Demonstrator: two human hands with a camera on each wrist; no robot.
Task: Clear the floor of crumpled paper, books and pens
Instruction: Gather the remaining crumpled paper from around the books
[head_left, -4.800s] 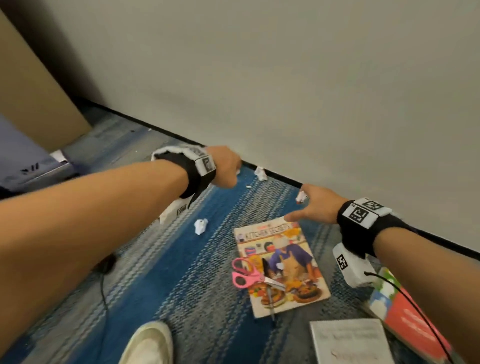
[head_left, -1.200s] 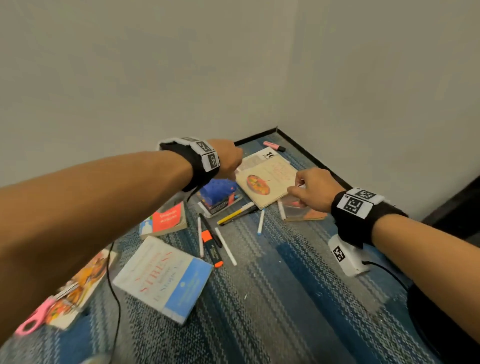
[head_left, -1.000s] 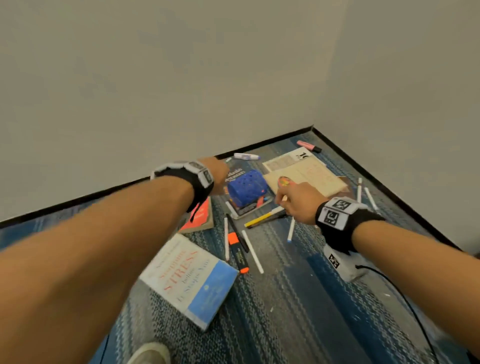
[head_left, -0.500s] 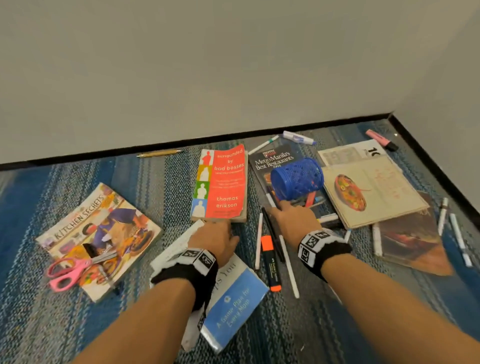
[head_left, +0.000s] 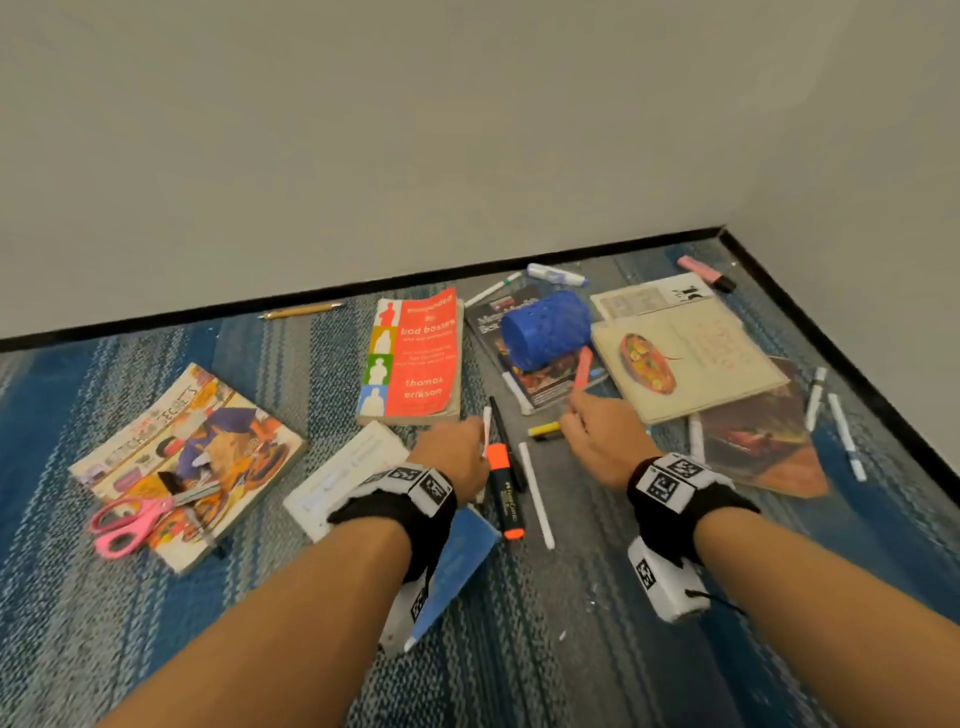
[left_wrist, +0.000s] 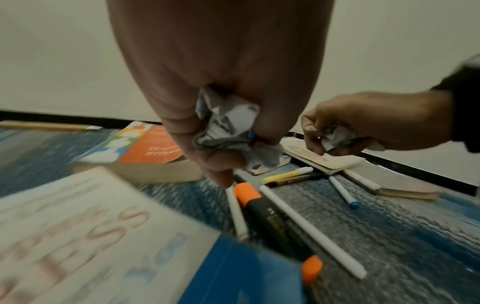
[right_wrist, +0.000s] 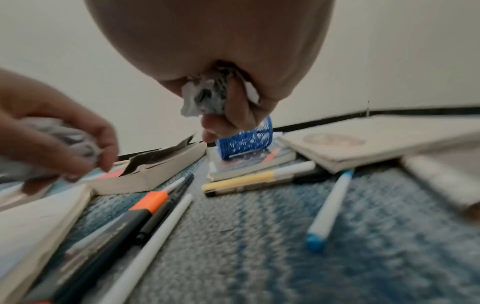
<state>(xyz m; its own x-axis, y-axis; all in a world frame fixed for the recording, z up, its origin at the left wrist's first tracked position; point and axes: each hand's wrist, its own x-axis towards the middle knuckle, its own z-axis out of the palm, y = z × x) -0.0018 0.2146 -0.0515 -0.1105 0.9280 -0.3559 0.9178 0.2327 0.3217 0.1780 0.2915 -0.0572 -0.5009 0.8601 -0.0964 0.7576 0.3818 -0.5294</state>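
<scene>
My left hand (head_left: 460, 457) grips a ball of crumpled paper (left_wrist: 228, 125), and one fingertip touches the end of a thin white pen (left_wrist: 237, 214). Beside that pen lie an orange highlighter (head_left: 506, 493) and a longer white pen (head_left: 537, 499). My right hand (head_left: 597, 434) grips another crumpled paper (right_wrist: 205, 96) just above a yellow pen (head_left: 544, 429), close to a blue mesh pen holder (head_left: 545, 327) lying on its side on a dark book (head_left: 491, 314). A red book (head_left: 418, 358) and a white-and-blue book (head_left: 353, 462) lie by my left hand.
A beige cookbook (head_left: 685, 358) overlaps other books at the right. A cookbook (head_left: 192, 441) with pink scissors (head_left: 140, 514) lies at the left. More pens (head_left: 844, 436), a pink highlighter (head_left: 706, 273) and a pencil (head_left: 301, 310) lie near the black skirting (head_left: 831, 353).
The view swung from the corner wall down to the floor. Both hands dropped to the pens; the left hand slid right off the white-and-blue book to the thin white pen.
</scene>
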